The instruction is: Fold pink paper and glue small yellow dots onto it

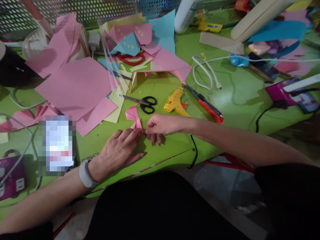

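I'm watching the left hand [118, 146] lying nearly flat, its fingertips resting on the folded pink paper [133, 115] on the green table [172, 143]. The right hand [160, 126] is curling its fingers nearly closed at the paper's near end; I cannot tell whether they're pinching it. Black scissors [142, 101] are lying just beyond, a yellow glue gun [176, 99] and red-handled cutter [211, 110] are crowding the right forearm, and pink sheets [77, 86] are spreading leftward.
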### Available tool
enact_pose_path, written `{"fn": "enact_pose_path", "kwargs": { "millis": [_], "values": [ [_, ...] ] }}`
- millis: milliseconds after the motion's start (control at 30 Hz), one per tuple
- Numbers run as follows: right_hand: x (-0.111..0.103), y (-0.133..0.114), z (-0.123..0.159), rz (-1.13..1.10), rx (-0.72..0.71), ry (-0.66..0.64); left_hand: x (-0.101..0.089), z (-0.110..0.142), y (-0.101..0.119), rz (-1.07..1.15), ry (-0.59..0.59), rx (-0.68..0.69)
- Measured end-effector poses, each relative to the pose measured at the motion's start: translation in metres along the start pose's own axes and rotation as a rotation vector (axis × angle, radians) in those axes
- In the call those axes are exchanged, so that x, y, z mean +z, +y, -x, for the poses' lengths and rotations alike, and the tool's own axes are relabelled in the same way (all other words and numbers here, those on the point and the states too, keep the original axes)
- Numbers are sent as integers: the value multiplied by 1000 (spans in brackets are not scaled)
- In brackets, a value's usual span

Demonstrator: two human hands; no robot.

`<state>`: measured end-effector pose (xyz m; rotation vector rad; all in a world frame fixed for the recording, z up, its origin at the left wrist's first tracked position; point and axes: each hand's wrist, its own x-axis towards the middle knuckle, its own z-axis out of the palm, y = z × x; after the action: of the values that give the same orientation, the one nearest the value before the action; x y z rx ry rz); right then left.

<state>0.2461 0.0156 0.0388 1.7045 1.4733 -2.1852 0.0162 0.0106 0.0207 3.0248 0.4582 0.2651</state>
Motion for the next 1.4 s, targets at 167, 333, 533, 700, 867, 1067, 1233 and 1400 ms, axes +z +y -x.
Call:
{"fn": "enact_pose_path", "kwargs": {
  "millis": [167,333,533,700,867,1067,1233,1400],
  "values": [
    [0,0,1,5,11,12,-1,0,0,8,12,0],
    [0,-1,2,12,11,11,-3,-1,1,13,-14,-6],
    [0,0,-1,10,22,-8,-3,-1,1,21,-7,-9],
    [2,5,-4,-25,8,13,-2,0,2,22,6,-5],
    [5,5,-7,-25,-2,18,0,0,1,33,18,-1],
    [7,9,-7,8,-56,69,3,3,-1,17,30,14],
    [15,17,-5,-60,-282,373,-5,2,-4,2,122,24],
    [27,17,-6,34,-368,428,-33,0,-19,88,305,-188]
  ]
}}
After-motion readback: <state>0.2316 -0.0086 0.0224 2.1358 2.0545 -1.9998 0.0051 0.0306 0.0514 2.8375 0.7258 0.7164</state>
